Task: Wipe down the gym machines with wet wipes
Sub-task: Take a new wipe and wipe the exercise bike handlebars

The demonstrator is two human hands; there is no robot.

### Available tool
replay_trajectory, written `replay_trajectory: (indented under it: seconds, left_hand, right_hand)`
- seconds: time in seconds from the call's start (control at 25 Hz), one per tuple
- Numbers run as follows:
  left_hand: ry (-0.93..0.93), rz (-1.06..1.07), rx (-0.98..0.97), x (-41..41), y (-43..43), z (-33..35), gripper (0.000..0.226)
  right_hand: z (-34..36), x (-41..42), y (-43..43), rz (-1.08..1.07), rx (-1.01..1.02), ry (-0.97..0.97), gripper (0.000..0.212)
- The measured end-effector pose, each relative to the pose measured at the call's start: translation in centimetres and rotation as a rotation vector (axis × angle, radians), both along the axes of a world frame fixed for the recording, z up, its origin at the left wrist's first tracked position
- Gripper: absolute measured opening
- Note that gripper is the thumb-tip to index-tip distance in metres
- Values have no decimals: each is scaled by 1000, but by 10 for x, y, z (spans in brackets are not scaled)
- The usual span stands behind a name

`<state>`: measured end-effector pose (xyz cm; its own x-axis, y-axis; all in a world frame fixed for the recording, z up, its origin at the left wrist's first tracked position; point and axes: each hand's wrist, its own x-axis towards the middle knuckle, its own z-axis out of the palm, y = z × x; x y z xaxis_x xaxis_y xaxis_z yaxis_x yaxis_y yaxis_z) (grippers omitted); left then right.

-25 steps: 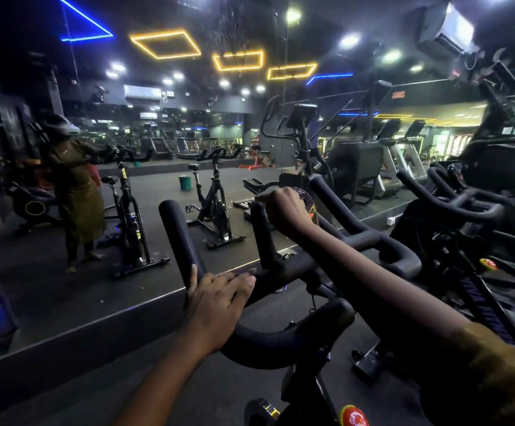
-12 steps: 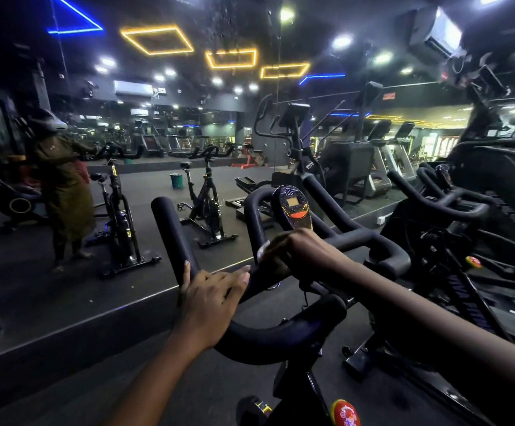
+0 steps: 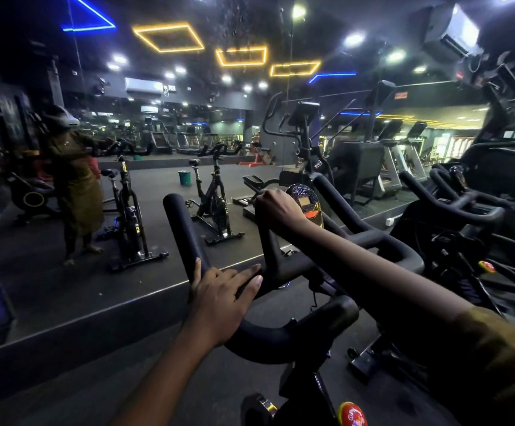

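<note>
A black spin bike stands right in front of me, its padded handlebar curving across the lower middle. My left hand lies flat over the bar's left bend, fingers stretched out, thumb against the left horn. My right hand is closed in a fist around the top of the inner upright grip, just left of the round display console. No wet wipe shows; anything inside the fist is hidden.
A mirror wall ahead reflects a standing person, spin bikes and a green bucket. A dark ledge runs below it. A second bike's handlebars stand close on the right. A red knob sits below.
My right hand slid down the inner grip to the crossbar half a second ago and has come back up to its top. The left hand has stayed put.
</note>
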<state>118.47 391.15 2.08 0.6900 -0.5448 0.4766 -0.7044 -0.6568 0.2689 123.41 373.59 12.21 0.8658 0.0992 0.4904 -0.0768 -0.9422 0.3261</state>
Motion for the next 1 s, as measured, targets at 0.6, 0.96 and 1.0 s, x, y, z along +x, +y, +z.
replay_trajectory:
  seconds: [0.6,0.96,1.0]
  left_hand:
    - [51,-106,287,8,-51,19,64]
    - [-14,-84,380,16,-57,10,69]
    - [-5,-81,382,16,-57,10,69]
  right_hand:
    - [7,-64,-84,276,458,-464,41]
    - [-74,-87,-100,435,336,-245,46]
    - [-83,-94,-108,448,336,-205,47]
